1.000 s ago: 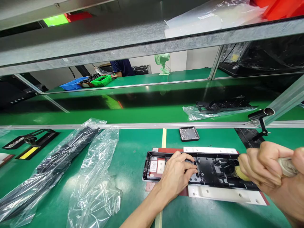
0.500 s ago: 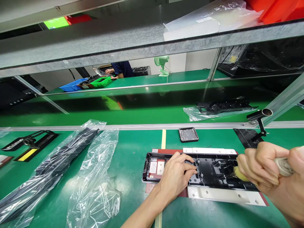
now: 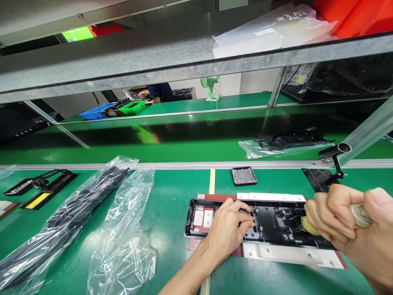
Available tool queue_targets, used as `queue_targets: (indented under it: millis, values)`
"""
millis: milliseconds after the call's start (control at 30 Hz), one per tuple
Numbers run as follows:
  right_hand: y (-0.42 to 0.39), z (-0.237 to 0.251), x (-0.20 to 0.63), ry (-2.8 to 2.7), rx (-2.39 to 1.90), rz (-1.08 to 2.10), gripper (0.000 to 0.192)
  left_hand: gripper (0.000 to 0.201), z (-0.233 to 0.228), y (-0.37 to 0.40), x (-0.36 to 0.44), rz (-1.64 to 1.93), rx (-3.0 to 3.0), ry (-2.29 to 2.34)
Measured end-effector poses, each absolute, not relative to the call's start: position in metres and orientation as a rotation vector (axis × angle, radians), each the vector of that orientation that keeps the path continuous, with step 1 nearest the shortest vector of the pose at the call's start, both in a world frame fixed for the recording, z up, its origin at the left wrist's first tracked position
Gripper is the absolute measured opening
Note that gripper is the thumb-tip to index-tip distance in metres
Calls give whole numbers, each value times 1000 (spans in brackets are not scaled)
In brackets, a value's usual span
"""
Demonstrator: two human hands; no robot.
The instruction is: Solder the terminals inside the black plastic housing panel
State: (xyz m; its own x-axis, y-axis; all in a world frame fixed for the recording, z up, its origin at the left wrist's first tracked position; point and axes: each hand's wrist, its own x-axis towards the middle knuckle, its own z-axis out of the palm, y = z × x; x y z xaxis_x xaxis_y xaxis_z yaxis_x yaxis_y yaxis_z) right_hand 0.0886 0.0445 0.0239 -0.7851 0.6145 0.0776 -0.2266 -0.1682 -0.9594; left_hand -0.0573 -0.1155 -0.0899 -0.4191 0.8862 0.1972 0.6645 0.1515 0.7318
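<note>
A long black plastic housing (image 3: 267,223) lies open side up in a fixture with white blocks (image 3: 282,252) on a red-brown base. My left hand (image 3: 229,223) is over its left half, thumb and fingertips closed on the inner part of the housing; what is right under the fingertips is hidden. In my right fist (image 3: 340,217) is a screwdriver with a yellow lower end (image 3: 308,226) and a pale grip (image 3: 360,215). It tilts down into the right half of the housing, where its tip is hard to make out among black parts.
Behind the fixture sits a small black tray of screws (image 3: 244,176). Bagged black parts (image 3: 89,200) and a clear plastic bag (image 3: 123,237) lie to the left. A metal tube holder (image 3: 334,150) stands at the right. Across the shelf frame, a co-worker's arm (image 3: 156,96) shows beside bins.
The view has shifted very slightly. Both hands keep almost the same place on the housing, with the screwdriver still in my right hand.
</note>
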Motion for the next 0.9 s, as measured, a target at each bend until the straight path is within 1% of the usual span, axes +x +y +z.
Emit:
queue_targets:
  millis: [267, 533, 900]
  values:
    - [43, 28, 87, -1535, -468, 1962, 53, 16, -91, -115, -57, 1131, 1514, 2163]
    - [50, 22, 88, -1523, -480, 2019, 46, 15, -90, -116, -57, 1123, 1517, 2158]
    - [52, 17, 91, -1540, -446, 2030, 53, 14, -90, -116, -57, 1115, 1511, 2169]
